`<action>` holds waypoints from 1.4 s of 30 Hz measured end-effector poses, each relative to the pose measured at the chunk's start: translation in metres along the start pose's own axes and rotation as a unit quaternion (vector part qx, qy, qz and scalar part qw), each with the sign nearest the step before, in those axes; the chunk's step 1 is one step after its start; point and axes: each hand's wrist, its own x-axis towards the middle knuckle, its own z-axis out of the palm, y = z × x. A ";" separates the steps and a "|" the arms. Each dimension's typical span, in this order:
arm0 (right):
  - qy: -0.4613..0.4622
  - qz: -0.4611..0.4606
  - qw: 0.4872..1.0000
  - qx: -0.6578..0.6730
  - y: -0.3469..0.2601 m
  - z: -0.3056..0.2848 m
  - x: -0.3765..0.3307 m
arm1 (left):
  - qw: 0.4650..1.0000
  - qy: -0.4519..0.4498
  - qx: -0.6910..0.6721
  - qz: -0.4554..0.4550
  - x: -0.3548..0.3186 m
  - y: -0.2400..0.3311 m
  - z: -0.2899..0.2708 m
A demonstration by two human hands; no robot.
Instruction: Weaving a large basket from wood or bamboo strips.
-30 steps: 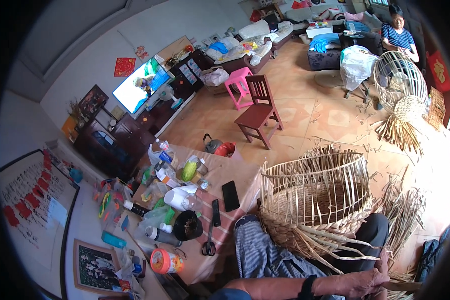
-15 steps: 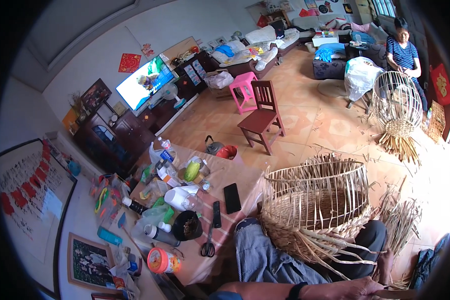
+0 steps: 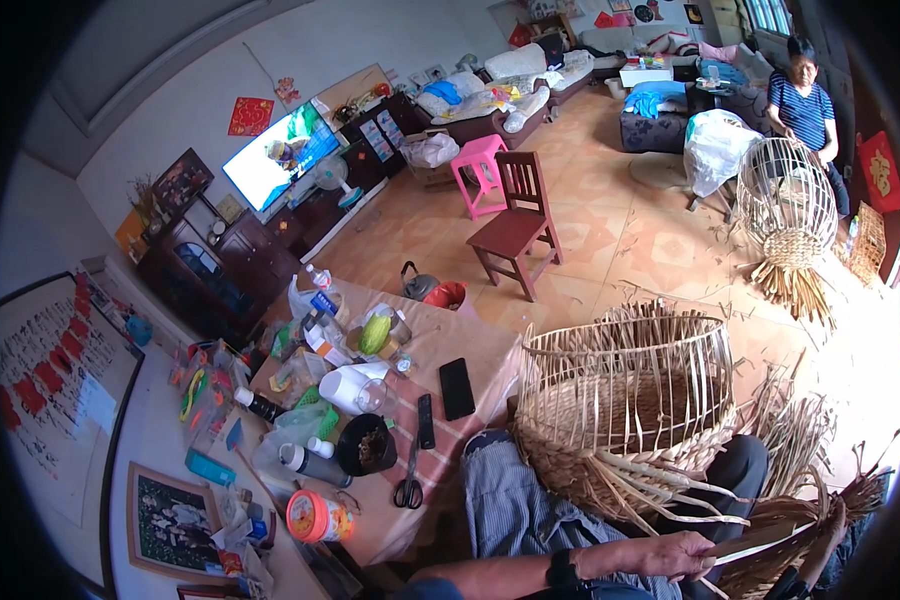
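Observation:
My left hand (image 3: 675, 555), with a dark band on its wrist, is closed on a pale dried strip (image 3: 745, 548) at the lower right. The strip runs across a bundle of brown dried leaves (image 3: 785, 525) beside my right knee. My right hand cannot be made out among the leaves and dark shapes there. A half-woven basket (image 3: 620, 455) rests on my lap, its lower part densely braided. Thin upright stakes rise from it to a hoop, and loose strands (image 3: 660, 490) stick out from its near side. Neither hand is seen touching the basket.
The table (image 3: 450, 340) on my left holds scissors (image 3: 408, 490), a phone (image 3: 457, 389), a black bowl (image 3: 370, 445) and an orange-lidded tub (image 3: 317, 516). A wooden chair (image 3: 518, 230) stands ahead. Far right, a person (image 3: 802, 110) sits behind another open-framed basket (image 3: 788, 195). Dried leaves litter the floor.
My left hand has drawn back leftward and up from the lower right edge, with a strip now showing in it. The brown leaf bundle has come up into view beside my knee.

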 end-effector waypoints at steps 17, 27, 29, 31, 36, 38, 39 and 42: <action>-0.198 -0.166 0.955 -0.142 -0.219 0.296 -0.276 | 0.944 0.223 0.241 -0.020 -0.046 0.109 -0.046; -0.249 -0.276 0.878 -0.301 -0.291 0.324 -0.273 | 0.883 0.114 0.453 0.044 0.117 0.057 -0.037; -0.304 -0.229 0.893 -0.239 -0.295 0.335 -0.265 | 0.823 0.041 0.567 0.004 0.121 0.054 -0.044; -0.314 -0.206 0.893 -0.248 -0.296 0.346 -0.253 | 0.676 -0.055 0.735 -0.018 0.121 0.052 -0.046; -0.297 -0.086 0.928 -0.209 -0.276 0.366 -0.226 | 0.933 0.211 0.288 0.035 0.116 0.043 -0.037; -0.292 -0.121 0.925 -0.209 -0.267 0.366 -0.221 | 0.944 0.252 0.212 0.026 0.116 0.040 -0.044; -0.265 -0.083 0.953 -0.116 -0.263 0.368 -0.217 | 0.945 0.264 0.183 0.060 0.117 0.040 -0.050; -0.234 -0.073 0.969 -0.032 -0.251 0.366 -0.221 | 0.927 0.285 0.200 0.142 0.124 0.034 -0.061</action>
